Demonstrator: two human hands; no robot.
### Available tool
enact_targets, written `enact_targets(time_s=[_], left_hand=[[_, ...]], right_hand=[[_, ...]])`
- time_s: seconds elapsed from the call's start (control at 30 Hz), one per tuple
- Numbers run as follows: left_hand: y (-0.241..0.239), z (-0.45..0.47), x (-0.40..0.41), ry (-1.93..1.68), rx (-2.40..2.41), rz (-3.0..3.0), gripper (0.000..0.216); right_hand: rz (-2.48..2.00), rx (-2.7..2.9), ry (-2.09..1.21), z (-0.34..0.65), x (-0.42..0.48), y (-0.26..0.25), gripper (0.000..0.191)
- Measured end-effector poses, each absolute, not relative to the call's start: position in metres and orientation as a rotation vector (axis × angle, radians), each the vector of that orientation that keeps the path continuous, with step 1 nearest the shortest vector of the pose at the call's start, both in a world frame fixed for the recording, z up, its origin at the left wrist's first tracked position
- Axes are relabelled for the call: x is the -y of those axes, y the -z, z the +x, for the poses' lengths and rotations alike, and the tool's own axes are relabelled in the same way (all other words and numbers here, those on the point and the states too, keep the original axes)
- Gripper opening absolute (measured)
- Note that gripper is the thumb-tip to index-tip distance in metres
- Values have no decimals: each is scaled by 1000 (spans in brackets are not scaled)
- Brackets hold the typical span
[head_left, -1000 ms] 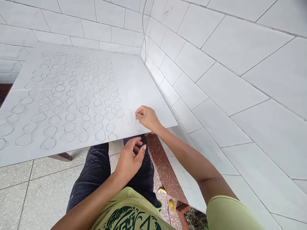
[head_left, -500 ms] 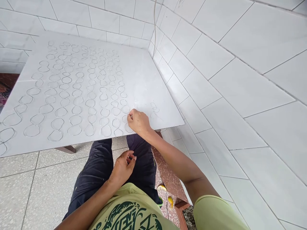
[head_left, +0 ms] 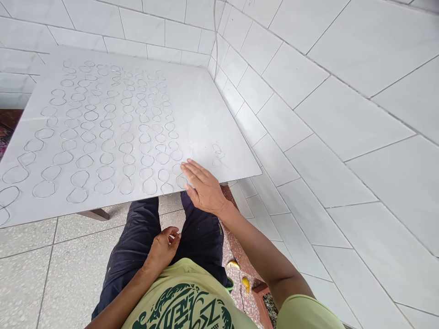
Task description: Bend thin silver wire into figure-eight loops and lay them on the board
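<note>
My right hand (head_left: 205,186) lies over the near edge of a white board (head_left: 209,119), palm down, fingers stretched out. Beneath and beside its fingertips is a thin, figure-eight wire loop (head_left: 177,171), partly hidden by the hand. Several rows of similar loops cover the board's left and middle; one loop (head_left: 167,193) juts slightly past the near edge. Above my lap, my left hand (head_left: 161,249) is loosely closed, fingers curled toward the thumb. Whatever it may hold is hidden.
Fainter loops (head_left: 217,153) lie apart on the board's right side. White tiled walls (head_left: 308,119) rise behind and to the right, with a pale cable (head_left: 216,41) in the corner. A brown leg (head_left: 96,214) shows below the board. Yellow pieces (head_left: 246,284) lie on the floor.
My right hand has gone from a pinch at the loop to flat, stretched fingers, and its palm has shifted slightly right and nearer me. My left hand has drawn back toward my body.
</note>
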State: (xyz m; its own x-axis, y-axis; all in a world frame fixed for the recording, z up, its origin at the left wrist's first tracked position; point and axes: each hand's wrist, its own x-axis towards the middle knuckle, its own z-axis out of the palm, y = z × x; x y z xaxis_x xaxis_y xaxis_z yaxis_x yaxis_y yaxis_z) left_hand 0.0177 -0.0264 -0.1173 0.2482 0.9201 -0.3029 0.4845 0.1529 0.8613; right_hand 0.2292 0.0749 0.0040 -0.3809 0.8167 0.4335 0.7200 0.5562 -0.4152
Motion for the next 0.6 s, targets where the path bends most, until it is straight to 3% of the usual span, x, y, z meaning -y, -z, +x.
enact_targets(time_s=[0.17, 0.6], left_hand=[[122, 17, 28, -527, -1391, 1492, 24], [114, 16, 27, -631, -1381, 1425, 23]], right_hand=[[-1199, 2461, -119, 231, -62, 7, 60], [-1150, 2401, -196, 228, -66, 20, 60]])
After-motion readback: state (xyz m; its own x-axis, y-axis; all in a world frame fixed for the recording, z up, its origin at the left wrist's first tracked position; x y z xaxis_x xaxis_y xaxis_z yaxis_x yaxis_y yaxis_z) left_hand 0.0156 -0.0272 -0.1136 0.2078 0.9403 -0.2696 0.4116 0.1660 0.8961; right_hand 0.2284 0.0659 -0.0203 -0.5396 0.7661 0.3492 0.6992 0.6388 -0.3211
